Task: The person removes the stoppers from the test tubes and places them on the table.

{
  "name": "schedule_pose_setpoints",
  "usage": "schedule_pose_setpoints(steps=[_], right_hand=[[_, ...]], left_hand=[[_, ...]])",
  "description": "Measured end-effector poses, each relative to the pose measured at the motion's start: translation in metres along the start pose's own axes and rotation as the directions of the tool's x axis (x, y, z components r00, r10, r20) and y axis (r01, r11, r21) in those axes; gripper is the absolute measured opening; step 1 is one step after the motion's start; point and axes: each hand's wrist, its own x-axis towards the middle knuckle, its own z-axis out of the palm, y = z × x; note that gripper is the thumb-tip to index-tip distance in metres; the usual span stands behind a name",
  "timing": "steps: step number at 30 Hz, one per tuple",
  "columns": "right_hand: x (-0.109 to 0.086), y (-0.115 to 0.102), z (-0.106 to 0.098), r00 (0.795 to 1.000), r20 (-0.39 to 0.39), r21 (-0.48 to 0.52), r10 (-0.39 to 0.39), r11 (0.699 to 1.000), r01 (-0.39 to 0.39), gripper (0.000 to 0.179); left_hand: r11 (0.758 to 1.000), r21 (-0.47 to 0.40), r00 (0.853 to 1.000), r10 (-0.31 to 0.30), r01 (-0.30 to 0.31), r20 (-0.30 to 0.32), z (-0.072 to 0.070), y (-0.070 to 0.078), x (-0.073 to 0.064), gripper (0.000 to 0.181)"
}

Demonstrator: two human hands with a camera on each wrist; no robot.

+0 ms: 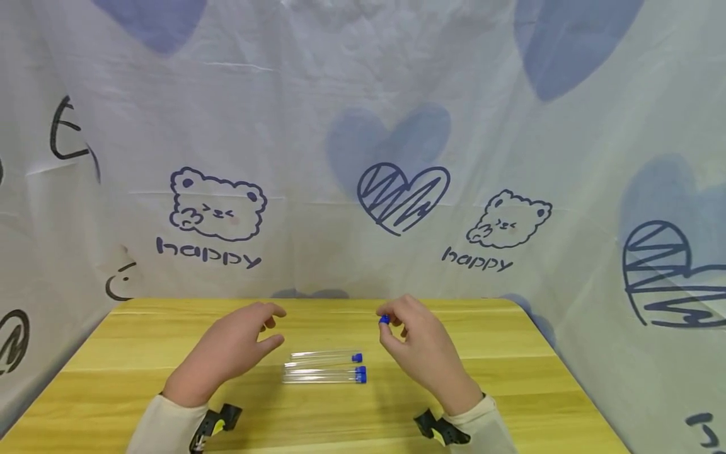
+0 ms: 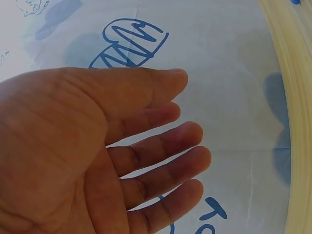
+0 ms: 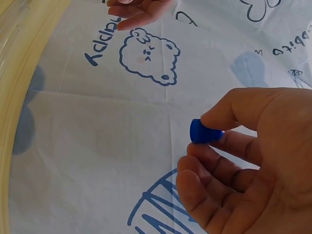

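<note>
Between the thumb and fingertips of my right hand (image 1: 422, 343), a small blue cap (image 3: 204, 131) is pinched, held above the table. In the right wrist view its wide end faces left and a narrower end points toward the fingers. My left hand (image 1: 235, 343) hovers over the left side of the table, its palm bare and its fingers relaxed and slightly bent, as the left wrist view shows. Several clear tubes (image 1: 320, 376) lie side by side on the wood between the hands. Blue caps (image 1: 360, 378) sit at their right ends.
The yellow wood-grain table (image 1: 482, 353) carries the tubes. A white cloth (image 1: 306, 252) printed with hearts, bears and the word happy hangs behind the table and along both sides. Black bands with camera mounts (image 1: 442, 432) are on both wrists.
</note>
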Motion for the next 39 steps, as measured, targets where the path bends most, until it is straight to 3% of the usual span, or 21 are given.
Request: schedule_pose_setpoints(steps=[11, 17, 20, 24, 28, 34, 39], right_hand=[[0.005, 0.005, 0.011, 0.999, 0.029, -0.055, 0.024, 0.998, -0.022, 0.006], [0.012, 0.030, 0.030, 0.999, 0.008, -0.209, -0.040, 0.977, 0.041, 0.006], [0.015, 0.049, 0.040, 0.998, 0.070, -0.263, 0.003, 0.965, 0.015, 0.010], [0.015, 0.076, 0.053, 0.968, 0.235, -0.318, 0.092, 0.948, -0.013, 0.013], [0.011, 0.097, 0.063, 0.924, 0.365, -0.315, 0.117, 0.949, 0.004, 0.017], [0.002, 0.115, 0.078, 0.875, 0.461, -0.264, 0.151, 0.964, -0.027, 0.030], [-0.004, 0.120, 0.082, 0.869, 0.470, -0.242, 0.155, 0.969, -0.042, 0.031]], left_hand=[[1.000, -0.026, 0.999, -0.010, 0.011, 0.036, 0.000, -0.006, 0.001, 0.040], [0.999, -0.029, 0.998, -0.026, 0.027, 0.053, -0.003, -0.009, 0.002, 0.040], [0.999, -0.029, 0.998, -0.030, 0.032, 0.059, -0.004, -0.010, 0.003, 0.040], [0.999, -0.030, 0.997, -0.032, 0.034, 0.071, -0.004, -0.011, 0.003, 0.041], [0.999, -0.039, 0.996, -0.024, 0.027, 0.084, -0.002, -0.011, 0.002, 0.041], [0.998, -0.048, 0.996, -0.027, 0.032, 0.088, 0.001, -0.009, 0.000, 0.041], [0.999, -0.045, 0.996, -0.023, 0.027, 0.081, 0.005, -0.009, 0.002, 0.041]])
